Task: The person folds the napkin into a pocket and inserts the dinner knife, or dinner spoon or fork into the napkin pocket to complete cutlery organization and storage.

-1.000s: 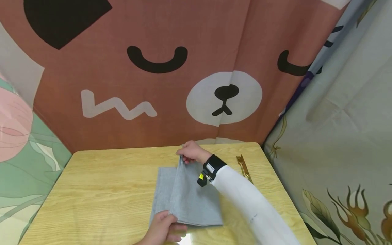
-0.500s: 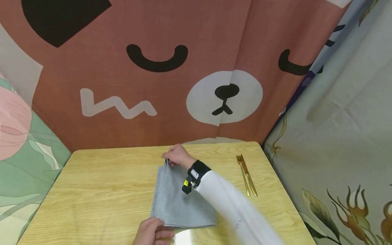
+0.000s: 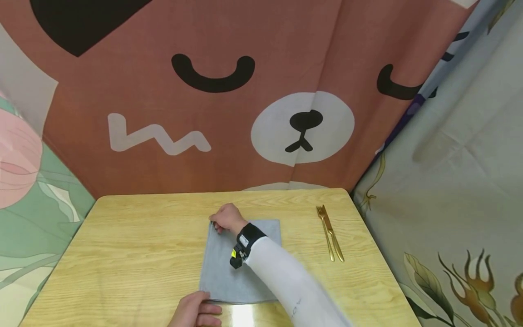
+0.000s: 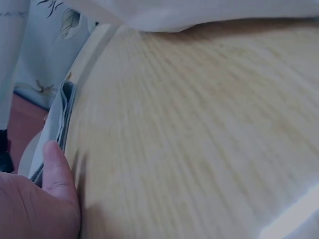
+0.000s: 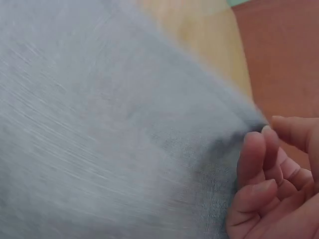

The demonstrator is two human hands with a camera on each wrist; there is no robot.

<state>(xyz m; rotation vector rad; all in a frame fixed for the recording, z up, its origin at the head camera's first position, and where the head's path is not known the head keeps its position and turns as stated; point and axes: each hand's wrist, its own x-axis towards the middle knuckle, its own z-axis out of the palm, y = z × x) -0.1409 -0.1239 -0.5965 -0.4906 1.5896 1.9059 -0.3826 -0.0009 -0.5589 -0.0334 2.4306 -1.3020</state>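
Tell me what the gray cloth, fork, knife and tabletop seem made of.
Gray cloth: matte, woven fabric, perhaps cotton; fine texture shows up close. Fork and knife: probably metal, with a shiny gold-colored finish that catches highlights. Tabletop: wood or wood-look laminate; pale grain, glossy glare.

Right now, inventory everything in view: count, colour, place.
table: 1, light wood, centre
cloth: 1, grey, on table
fork: 1, gold, table's right side
knife: 1, gold, beside fork
bear hanging: 1, brown, behind table
left hanging: 1, green-pink, left of table
right hanging: 1, pale, right of table
fabric: 1, white, top of left wrist view
wrist strap: 1, black, right wrist
right sleeve: 1, white, over cloth
left hand: 1, cloth's near left corner
right hand: 1, pinching cloth's far left corner
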